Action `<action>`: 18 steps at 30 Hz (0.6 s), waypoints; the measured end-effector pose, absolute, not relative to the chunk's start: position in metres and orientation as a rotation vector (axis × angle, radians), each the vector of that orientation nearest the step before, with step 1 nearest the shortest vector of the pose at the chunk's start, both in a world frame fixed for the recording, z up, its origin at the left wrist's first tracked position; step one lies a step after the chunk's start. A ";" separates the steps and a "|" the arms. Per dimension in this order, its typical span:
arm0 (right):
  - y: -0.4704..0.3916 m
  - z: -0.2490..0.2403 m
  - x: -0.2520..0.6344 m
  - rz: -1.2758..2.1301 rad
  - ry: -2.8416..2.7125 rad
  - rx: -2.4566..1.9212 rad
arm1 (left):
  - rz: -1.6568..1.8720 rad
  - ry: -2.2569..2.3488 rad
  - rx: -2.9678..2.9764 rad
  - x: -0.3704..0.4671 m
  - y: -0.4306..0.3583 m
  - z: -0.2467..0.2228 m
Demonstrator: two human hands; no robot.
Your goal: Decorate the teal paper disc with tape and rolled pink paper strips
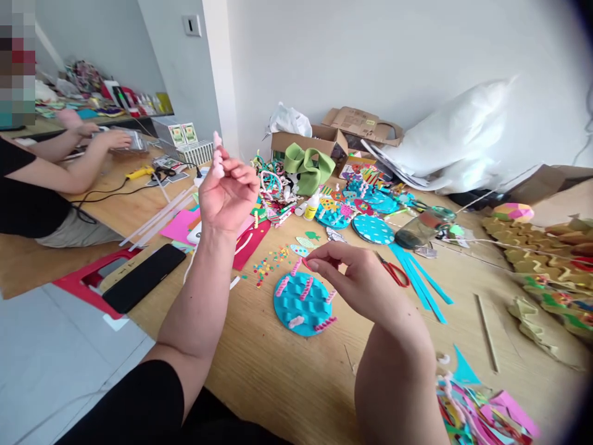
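Note:
My left hand (228, 194) is raised above the table, palm showing, with a short pale pink fuzzy bumpy strip (217, 151) standing upright between thumb and forefinger. Lower and to the right, my right hand (354, 272) pinches a small red piece (304, 262), its kind unclear, over the far edge of a round blue board (291, 312). The board has a wavy raised surface, and several pink fuzzy twisted strips (306, 288) stand or lie on it. Fish-shaped paper cut-outs (300, 250) and scattered confetti dots (262, 271) lie just beyond the board.
Red-handled scissors (393, 272), blue paper strips (419, 284) and a glass jar (424, 225) are to the right. A glue bottle (311, 208) stands behind. At left lies a black phone (144, 279); a co-worker's hands (113, 141) handle a clear box. Paper scraps (482, 411) fill the near right corner.

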State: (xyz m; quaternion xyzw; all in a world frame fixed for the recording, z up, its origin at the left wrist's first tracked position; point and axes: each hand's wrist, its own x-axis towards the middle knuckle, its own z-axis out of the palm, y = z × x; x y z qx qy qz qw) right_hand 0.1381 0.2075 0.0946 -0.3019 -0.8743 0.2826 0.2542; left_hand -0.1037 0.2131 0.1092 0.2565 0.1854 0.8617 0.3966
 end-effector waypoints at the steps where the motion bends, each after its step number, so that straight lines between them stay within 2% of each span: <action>1: 0.204 0.094 0.135 0.756 -2.416 -0.777 | 2.214 0.500 0.657 -0.105 0.210 0.114; 7: 0.179 0.079 0.098 0.729 -2.633 -0.702 | 2.284 0.555 0.689 -0.106 0.193 0.126; 18: 0.148 0.035 0.037 0.394 -3.125 -0.675 | 2.238 0.556 0.659 -0.098 0.190 0.125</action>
